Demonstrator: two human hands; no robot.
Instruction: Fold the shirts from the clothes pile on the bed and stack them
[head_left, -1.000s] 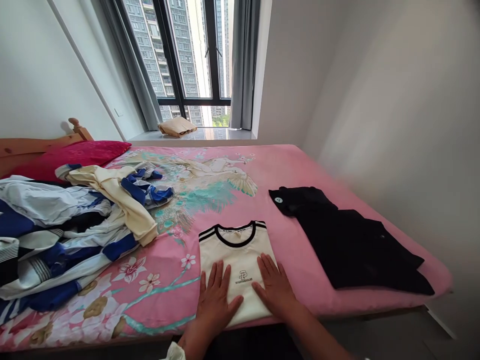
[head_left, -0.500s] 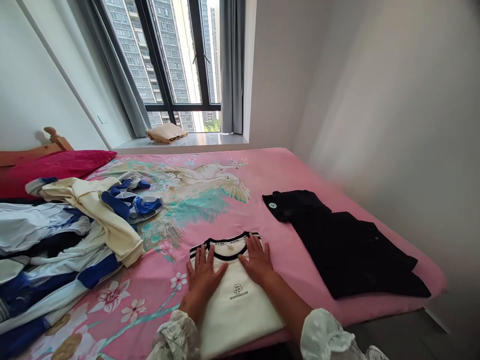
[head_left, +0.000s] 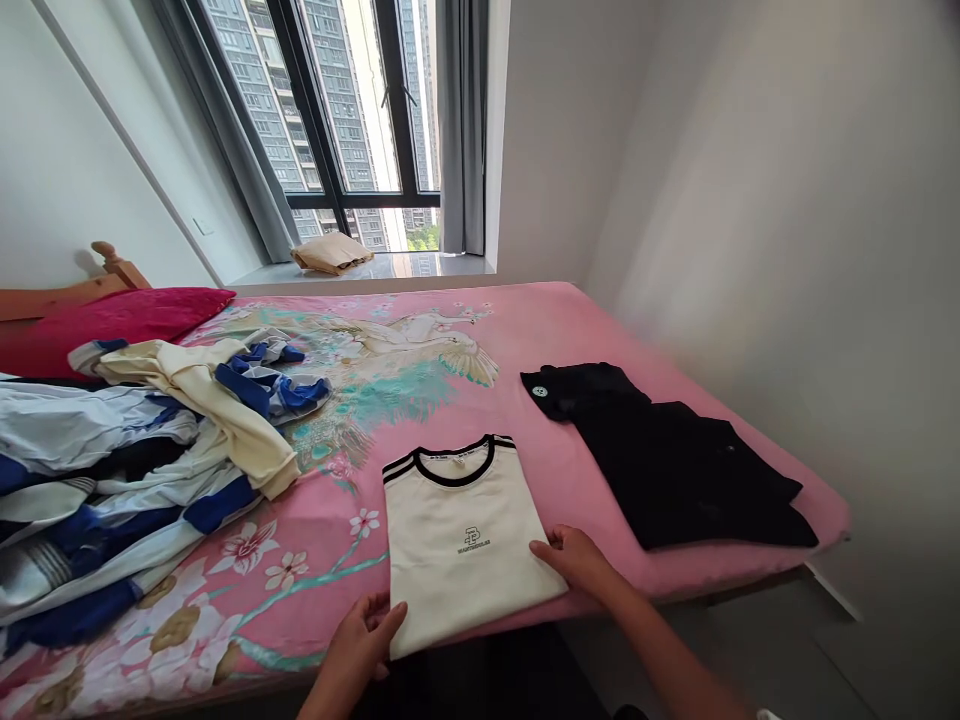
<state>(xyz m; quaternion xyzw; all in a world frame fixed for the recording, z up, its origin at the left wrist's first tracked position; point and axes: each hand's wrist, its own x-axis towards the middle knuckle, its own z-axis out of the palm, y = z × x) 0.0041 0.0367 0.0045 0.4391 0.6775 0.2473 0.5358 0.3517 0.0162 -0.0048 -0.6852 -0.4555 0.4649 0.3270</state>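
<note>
A folded cream shirt (head_left: 465,510) with a black collar, black shoulder stripes and a small printed logo lies flat at the bed's near edge, collar facing away from me. At its lower left corner is my left hand (head_left: 360,635), thumb over the fabric and fingers curled at the side. My right hand (head_left: 574,560) pinches the shirt's right edge in the same way, a little farther up. The fingertips under the cloth are partly hidden. To the right, folded black clothes (head_left: 675,460) lie on the bed, one with a round pale badge.
A loose heap of white, blue and cream clothes (head_left: 150,470) covers the left of the bed. Behind it sits a red pillow (head_left: 142,320). The pink flowered bedsheet (head_left: 525,325) reaches to the window ledge, where a beige folded cloth (head_left: 331,253) rests.
My hands have left the collar area and come down toward me to the shirt's lower left corner and right edge. The view has shifted slightly; the shirt still lies flat.
</note>
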